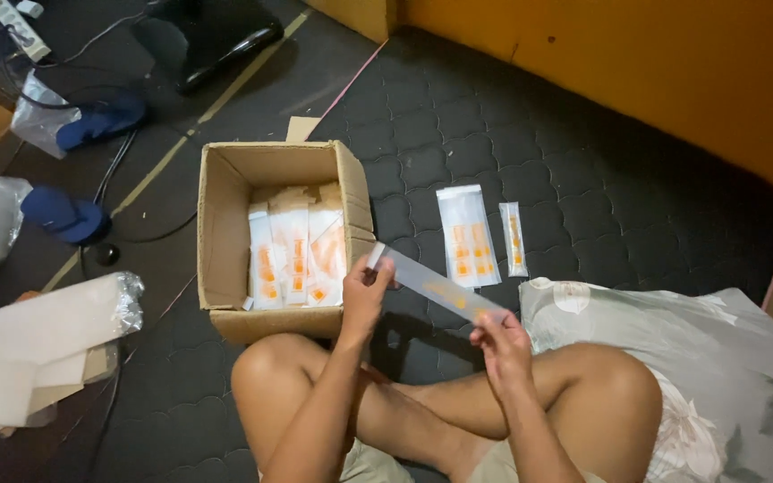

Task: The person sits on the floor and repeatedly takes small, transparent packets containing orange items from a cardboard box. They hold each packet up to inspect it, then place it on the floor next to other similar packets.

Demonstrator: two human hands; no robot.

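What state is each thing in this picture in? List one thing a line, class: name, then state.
Cardboard box: open, flaps up, packets standing inside.
Packets in box: upright, packed in rows.
Clear sleeve: held level between both hands.
Left hand: gripping one sleeve end.
Right hand: pinching the other end.
Two packets: lying flat on the mat.
Pillow: resting beside the knee.

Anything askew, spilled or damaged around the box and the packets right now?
Nothing looks spilled or damaged. The cardboard box sits upright with packets standing inside. Two more packets lie flat on the dark mat. The left hand and right hand hold a narrow clear sleeve, tilted.
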